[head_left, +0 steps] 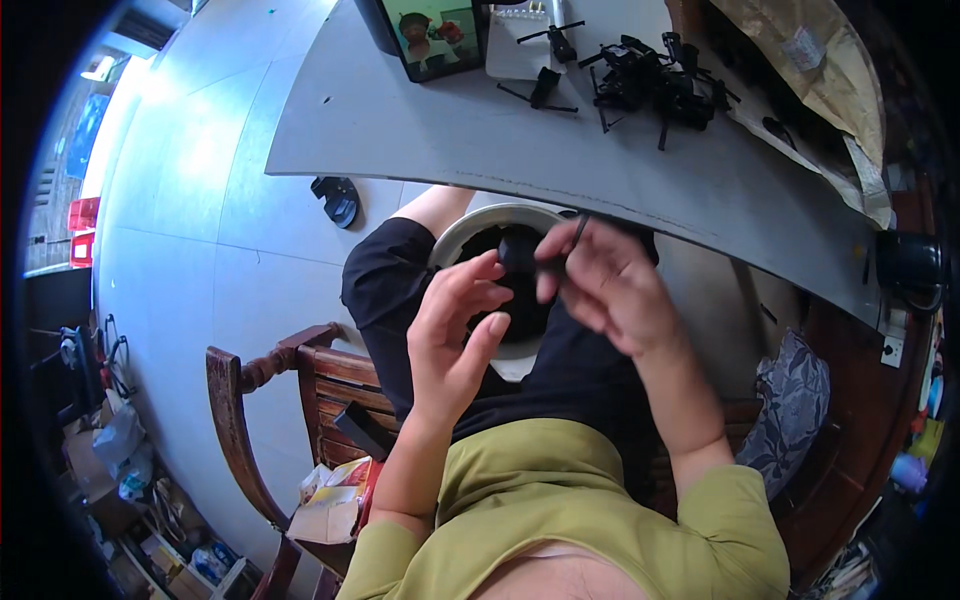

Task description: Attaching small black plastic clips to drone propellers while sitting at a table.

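Over a white basin (512, 368) between my knees, I have both hands raised. My right hand (610, 285) is closed around a small black plastic part (518, 252) with a thin rod sticking up between the fingers. Motion blurs this hand, and the part's exact shape cannot be made out. My left hand (450, 335) is at the part's left side, its thumb spread from its bent fingers. Its fingertips come close to the part; whether they touch is unclear. Dark contents fill the basin, too dim to tell apart.
Across the grey table (430, 140) ahead lie a heap of black rod-armed parts (655, 85), two similar loose parts (545, 90), a tablet (435, 35) and brown paper (815, 70). A wooden chair (345, 370) holds an open box (335, 505). A black sandal (338, 202) lies on the floor.
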`<state>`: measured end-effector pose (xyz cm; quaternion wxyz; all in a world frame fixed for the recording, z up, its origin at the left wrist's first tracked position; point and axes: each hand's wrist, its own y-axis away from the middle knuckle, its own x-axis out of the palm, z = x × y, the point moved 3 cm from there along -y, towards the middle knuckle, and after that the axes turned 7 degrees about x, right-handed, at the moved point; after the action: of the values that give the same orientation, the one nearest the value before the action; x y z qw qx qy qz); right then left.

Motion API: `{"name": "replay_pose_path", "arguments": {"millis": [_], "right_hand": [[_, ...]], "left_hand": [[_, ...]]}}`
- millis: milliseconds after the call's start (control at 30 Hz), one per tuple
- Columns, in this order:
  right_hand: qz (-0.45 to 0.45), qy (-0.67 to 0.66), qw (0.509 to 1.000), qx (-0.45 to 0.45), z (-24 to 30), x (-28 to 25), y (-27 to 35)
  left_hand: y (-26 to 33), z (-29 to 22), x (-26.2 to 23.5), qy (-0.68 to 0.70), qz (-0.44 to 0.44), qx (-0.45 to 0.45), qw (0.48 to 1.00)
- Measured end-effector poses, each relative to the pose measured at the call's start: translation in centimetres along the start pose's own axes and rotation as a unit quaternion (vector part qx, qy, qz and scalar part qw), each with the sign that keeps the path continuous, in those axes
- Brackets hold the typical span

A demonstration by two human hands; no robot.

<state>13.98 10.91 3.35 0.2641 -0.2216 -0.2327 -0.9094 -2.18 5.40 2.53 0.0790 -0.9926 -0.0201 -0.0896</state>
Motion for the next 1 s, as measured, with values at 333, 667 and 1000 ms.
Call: {"name": "replay_pose_path", "arguments": {"millis": [333, 667, 1000], "right_hand": [[0.126, -0.171, 0.972, 0.098, -3.2, 2.4, 2.2], [0.048, -0.182, 0.978, 0.086, -4.8, 2.7, 3.1], [0.085, -0.260, 0.953, 0.131, -5.4, 2.4, 2.4]], "left_hand": [[0.7, -1.2, -0.9, 0.015, 0.062, 0.050, 0.997], [0.7, -2.8, -0.3, -0.135, 0.137, 0.141, 0.971], [1.2, -2.5, -0.5, -0.162, 0.132, 0.160, 0.965]]}}
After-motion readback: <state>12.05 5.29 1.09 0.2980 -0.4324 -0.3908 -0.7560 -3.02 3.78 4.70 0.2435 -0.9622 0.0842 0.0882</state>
